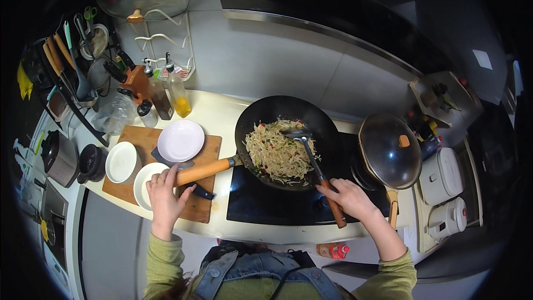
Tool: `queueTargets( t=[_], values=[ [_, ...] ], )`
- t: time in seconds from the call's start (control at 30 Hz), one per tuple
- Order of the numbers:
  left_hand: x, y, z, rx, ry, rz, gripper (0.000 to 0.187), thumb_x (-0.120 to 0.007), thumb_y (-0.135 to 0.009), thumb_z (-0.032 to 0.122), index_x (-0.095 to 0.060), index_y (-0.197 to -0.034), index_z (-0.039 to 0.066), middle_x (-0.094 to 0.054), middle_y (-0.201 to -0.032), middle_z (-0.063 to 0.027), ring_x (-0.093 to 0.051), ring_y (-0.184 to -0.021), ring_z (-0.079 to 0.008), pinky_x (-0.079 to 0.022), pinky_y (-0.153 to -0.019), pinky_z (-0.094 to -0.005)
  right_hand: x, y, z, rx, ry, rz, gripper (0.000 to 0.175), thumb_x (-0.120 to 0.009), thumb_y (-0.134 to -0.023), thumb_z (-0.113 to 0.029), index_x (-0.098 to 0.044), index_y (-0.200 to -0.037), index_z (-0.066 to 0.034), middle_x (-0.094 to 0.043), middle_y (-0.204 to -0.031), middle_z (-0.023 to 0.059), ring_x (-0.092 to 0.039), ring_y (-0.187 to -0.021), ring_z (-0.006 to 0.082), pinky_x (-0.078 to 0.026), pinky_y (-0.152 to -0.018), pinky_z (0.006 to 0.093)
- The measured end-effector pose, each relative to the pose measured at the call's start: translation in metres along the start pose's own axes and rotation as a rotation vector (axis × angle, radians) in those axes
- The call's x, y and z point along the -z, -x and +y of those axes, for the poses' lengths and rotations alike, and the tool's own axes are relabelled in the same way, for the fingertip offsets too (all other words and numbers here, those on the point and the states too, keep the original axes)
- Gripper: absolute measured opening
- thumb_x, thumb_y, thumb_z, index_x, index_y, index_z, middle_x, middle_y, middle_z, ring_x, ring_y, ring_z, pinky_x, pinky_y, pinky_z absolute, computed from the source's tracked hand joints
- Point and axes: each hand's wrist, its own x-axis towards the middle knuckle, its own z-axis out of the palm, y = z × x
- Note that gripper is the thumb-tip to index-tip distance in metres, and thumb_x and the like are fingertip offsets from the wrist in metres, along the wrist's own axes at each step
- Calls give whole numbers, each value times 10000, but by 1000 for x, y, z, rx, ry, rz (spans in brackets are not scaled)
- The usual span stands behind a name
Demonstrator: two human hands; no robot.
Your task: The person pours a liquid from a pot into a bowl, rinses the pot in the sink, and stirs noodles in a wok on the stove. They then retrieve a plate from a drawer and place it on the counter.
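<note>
My left hand [164, 189] is around the end of the wooden handle [204, 172] of a black wok [327, 133], its thumb spread below. Shredded pale food with red and green bits [279, 150] lies in the wok. My right hand [347, 196] holds a metal cooking spatula [313, 158] by its wooden grip; the spatula's head rests in the food. Beside my left hand is a white bowl [143, 175], partly covered by it. Another white bowl [121, 161], a pale plate [181, 139] and a dark-handled knife [202, 192] are on a wooden cutting board [211, 150].
A lidded pan [387, 154] is right of the wok, over the black cooktop [270, 210]. White appliances [441, 175] stand farther right. Oil and sauce bottles [180, 98], a knife block [137, 81] and a jar [148, 114] stand behind the board. Utensils hang at the left.
</note>
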Motion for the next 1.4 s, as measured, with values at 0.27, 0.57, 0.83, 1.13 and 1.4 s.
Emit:
queueTargets(
  t=[0.27,0.57,0.83,1.13,1.4],
  values=[
    [-2,17,16,45,-67,66,656,-762,-659,239,-509,-1254,123,-452,-1273,-130,-384,-1193,-329,-275,-985,-450,-51,58,2,-726,-775,681,242,-514,-880,36,-585,-1104,-20,-560,-845,75,-558,-570,88,-465,-492,216],
    [8,57,29,32,-8,359,548,-682,-685,147,-526,-1208,88,-449,-1285,-121,-377,-1243,-321,-256,-1009,-440,-162,81,3,-693,-499,156,597,-723,-704,-59,-464,-1240,-23,-570,-980,213,-596,-881,382,-500,-761,403],
    [37,111,12,107,-57,410,467,-645,-708,97,-545,-1164,75,-497,-1238,-96,-415,-1227,-287,-267,-994,-401,-180,56,5,-677,-700,154,359,-690,-705,-3,-522,-1022,1,-544,-917,174,-622,-849,333,-556,-750,394],
    [85,170,-33,189,-109,466,448,-628,-706,90,-552,-1146,63,-503,-1213,-100,-434,-1200,-288,-268,-984,-395,-200,49,8,-796,-678,61,455,-562,-796,86,-435,-1230,43,-541,-1035,152,-660,-789,252,-573,-677,320],
    [112,251,-68,309,-185,424,432,-620,-706,88,-558,-1133,66,-506,-1211,-102,-431,-1205,-288,-271,-977,-394,-205,43,12,-910,-595,26,529,-771,-703,-87,-538,-1163,32,-620,-704,134,-604,-503,172,-482,-439,305]
  ],
)
